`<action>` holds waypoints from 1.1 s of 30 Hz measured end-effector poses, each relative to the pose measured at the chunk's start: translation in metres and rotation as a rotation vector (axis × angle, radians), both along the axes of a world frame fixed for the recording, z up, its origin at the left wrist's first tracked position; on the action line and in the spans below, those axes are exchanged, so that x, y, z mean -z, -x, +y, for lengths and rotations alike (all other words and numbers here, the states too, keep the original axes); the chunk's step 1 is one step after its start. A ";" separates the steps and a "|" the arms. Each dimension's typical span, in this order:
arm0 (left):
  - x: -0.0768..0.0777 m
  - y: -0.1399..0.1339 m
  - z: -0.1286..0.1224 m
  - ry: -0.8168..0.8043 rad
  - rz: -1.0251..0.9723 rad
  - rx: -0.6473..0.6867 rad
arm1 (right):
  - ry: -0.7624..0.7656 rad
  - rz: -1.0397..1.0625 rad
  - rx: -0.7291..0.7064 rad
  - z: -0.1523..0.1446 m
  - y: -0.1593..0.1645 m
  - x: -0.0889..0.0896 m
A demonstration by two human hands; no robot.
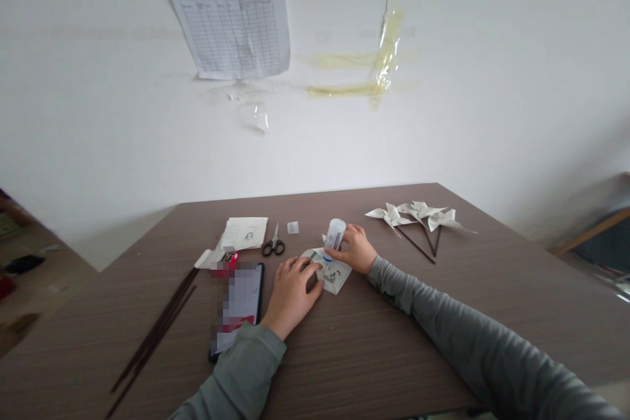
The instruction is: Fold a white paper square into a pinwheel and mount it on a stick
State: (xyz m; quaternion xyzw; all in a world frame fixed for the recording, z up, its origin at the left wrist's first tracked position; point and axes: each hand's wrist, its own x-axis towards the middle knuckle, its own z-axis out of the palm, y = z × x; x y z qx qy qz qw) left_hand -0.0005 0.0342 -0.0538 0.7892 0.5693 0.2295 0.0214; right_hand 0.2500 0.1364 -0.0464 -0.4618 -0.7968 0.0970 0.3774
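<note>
A square of printed paper (335, 277) lies on the table in front of me, with cut or folded corners. My right hand (359, 251) is closed around a white glue stick (335, 233), tilted with its blue end down against the paper. Spread over the paper's left side are the fingers of my left hand (294, 289), which press on it and grip nothing. Part of the sheet is hidden under both hands.
On the brown table (394, 354) are a phone (241, 308), scissors (274, 244), a paper stack (246, 232), a small clear square (293, 228), a red box (227, 264) and thin dark sticks (160, 331). Paper pinwheels (418, 212) lie back right. A wall stands behind.
</note>
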 end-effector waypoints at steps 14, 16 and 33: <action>0.002 0.001 0.001 -0.021 -0.012 0.001 | -0.012 -0.172 -0.033 -0.009 0.006 -0.012; 0.002 0.002 0.001 -0.021 -0.034 0.003 | -0.022 -0.174 -0.027 -0.009 0.005 -0.010; 0.005 0.005 0.002 -0.078 -0.095 -0.023 | 0.002 -0.086 -0.062 -0.007 0.004 -0.012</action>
